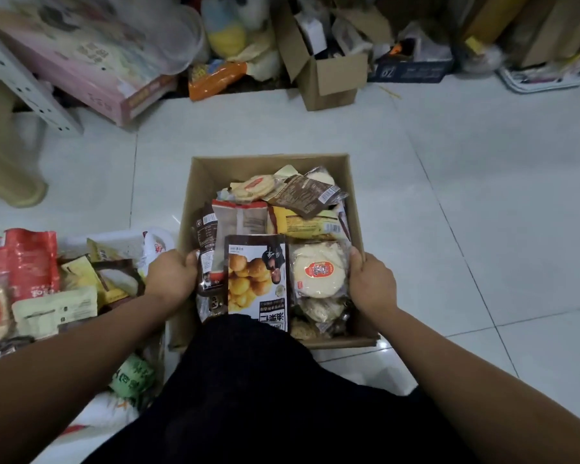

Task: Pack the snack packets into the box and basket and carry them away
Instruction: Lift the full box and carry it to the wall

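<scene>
A brown cardboard box [201,175] stands on the white tiled floor in front of me, packed with several snack packets [257,279]. My left hand [173,274] grips the box's left wall, thumb over the rim. On the opposite side, my right hand [370,283] grips the right wall the same way. To the left sits a white basket [121,241], heaped with more snack packets [31,262], red, yellow and cream.
My dark-clothed knee [248,380] covers the box's near edge. Along the far wall lie a pink box [91,72], an orange packet [215,78], an open carton [329,75] and other clutter. A beige stool [4,162] stands at left. Bare tiles stretch right of the box.
</scene>
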